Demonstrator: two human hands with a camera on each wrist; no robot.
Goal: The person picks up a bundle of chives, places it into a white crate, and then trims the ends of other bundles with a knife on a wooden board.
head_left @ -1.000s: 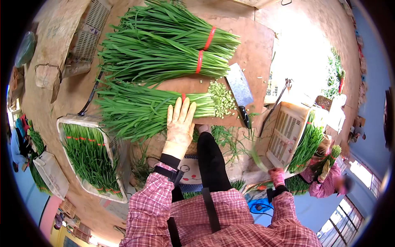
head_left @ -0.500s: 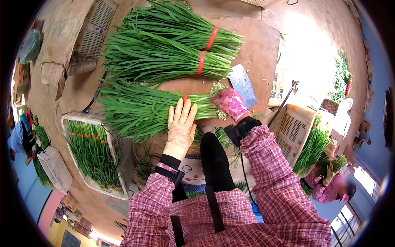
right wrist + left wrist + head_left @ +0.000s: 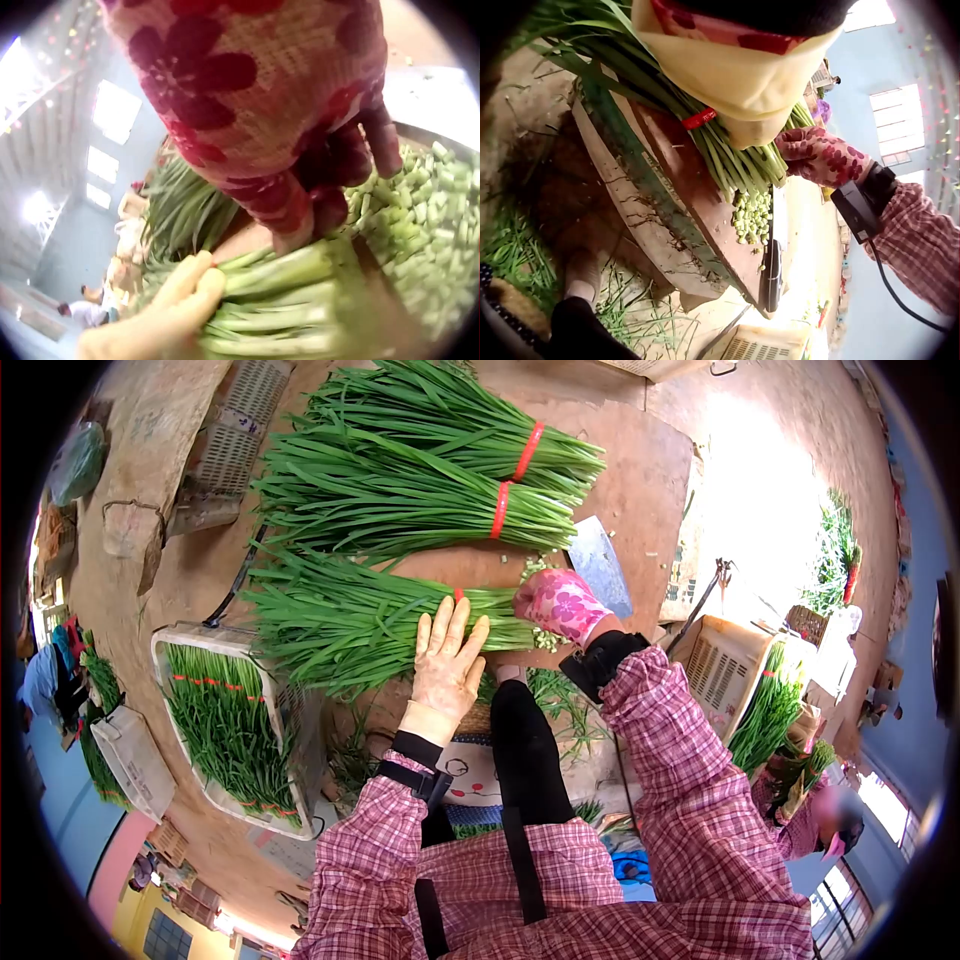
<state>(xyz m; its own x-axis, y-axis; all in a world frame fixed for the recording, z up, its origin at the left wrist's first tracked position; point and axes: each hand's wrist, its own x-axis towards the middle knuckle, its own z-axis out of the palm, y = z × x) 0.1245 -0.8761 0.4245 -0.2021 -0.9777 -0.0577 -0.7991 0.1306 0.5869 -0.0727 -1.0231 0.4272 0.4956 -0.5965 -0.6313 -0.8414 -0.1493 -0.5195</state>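
Note:
A bunch of garlic chives [image 3: 340,622] lies across a brown board [image 3: 640,490]. My left hand [image 3: 447,665], in a pale yellow glove, rests on it with fingers straight, near its red band [image 3: 698,118]. At the cut stalk ends is my right hand [image 3: 565,605], in a pink flowered glove. Its fingers bend down and pinch at the stalks [image 3: 292,274]; the fingertips are partly hidden. Short cut pieces [image 3: 439,225] are heaped beside those ends. A cleaver [image 3: 600,565] lies just beyond the right hand; its black handle [image 3: 773,277] shows in the left wrist view.
Two more banded bunches [image 3: 420,495] lie on the board's far side. A crate of chives [image 3: 215,720] stands at left and another crate [image 3: 725,665] at right. Loose leaves [image 3: 517,255] litter the floor below. Another person [image 3: 815,820] is at the right.
My right hand has come from low at the right, where it held a blurred green strand, up to the stalk ends. The strand is gone from it. My left hand stays on the bunch.

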